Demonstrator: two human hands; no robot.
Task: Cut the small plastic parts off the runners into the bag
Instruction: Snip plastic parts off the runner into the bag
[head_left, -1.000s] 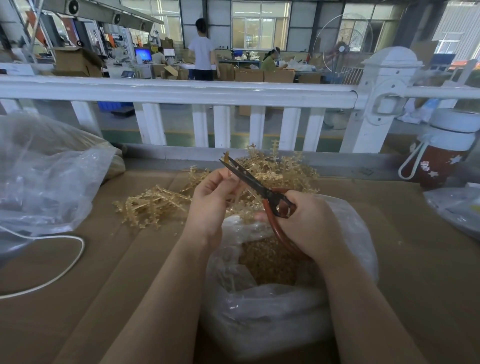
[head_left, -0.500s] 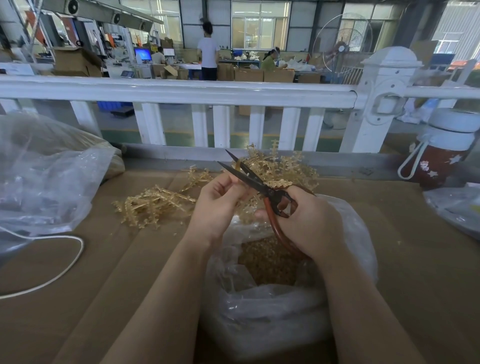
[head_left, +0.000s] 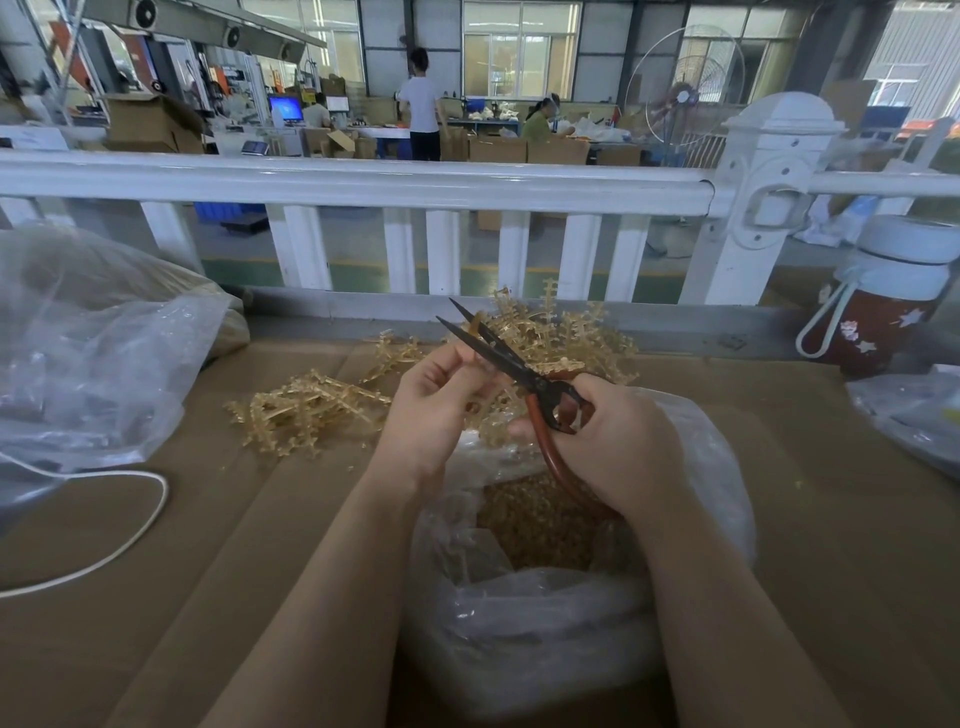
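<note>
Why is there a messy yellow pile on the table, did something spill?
Nothing looks spilled. The loose heap of amber plastic runners lies on the brown cardboard table, waiting. The right hand grips dark red-handled scissors; the left hand pinches a runner above the clear plastic bag.

The runner (head_left: 474, 332) between the scissors (head_left: 511, 361) blades is mostly hidden by the left hand (head_left: 434, 410); the bottle (head_left: 883, 296) is cut off at the right edge.

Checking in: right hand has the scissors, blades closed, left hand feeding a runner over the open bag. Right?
Not quite: the head view shows the scissors' blades apart, not closed. The rest holds: right hand grips them, left hand pinches a runner above the open bag.
</note>
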